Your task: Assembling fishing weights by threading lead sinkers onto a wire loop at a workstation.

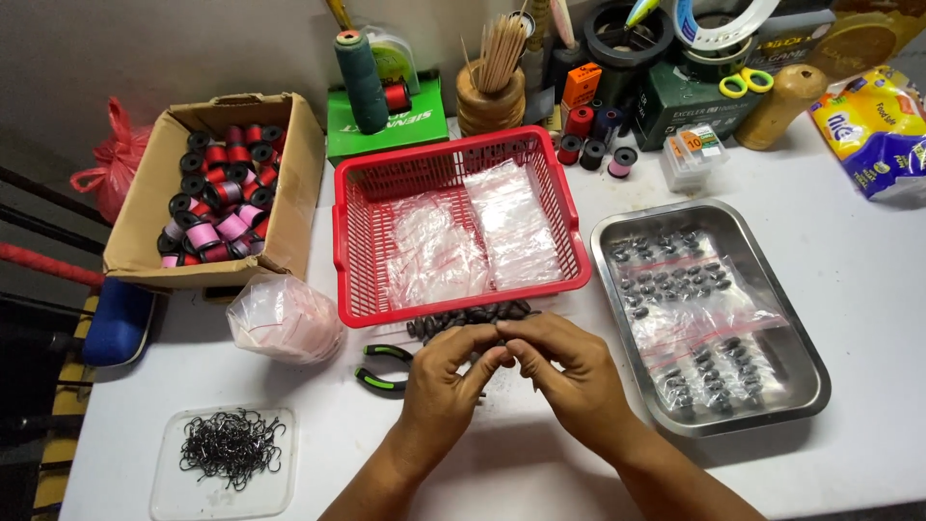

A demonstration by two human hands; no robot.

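I take the red basket [359,253] as my landmark and sweep from the left. Far to its left stands a cardboard box [297,183] of thread spools, with a bulging clear bag [284,318] just below that box and a shallow clear tray of dark hooks [230,449] lower still, toward the near table edge. Just below the basket's left corner lie green-handled pliers [384,368]. Along the basket's front rim sits a small pile of dark sinkers [470,318] — both of my hands meet right there. My left hand [442,378] is curled, its fingertips pinched together against those of my right hand [569,371], which is likewise closed to a pinch; whatever sits between them is too small for me to make out, though the fingers touch the near edge of the pile. Inside the basket lie flat clear plastic bags [511,230]. To the basket's right rests a steel tray [808,386] holding bagged sinkers — well apart from my hands.
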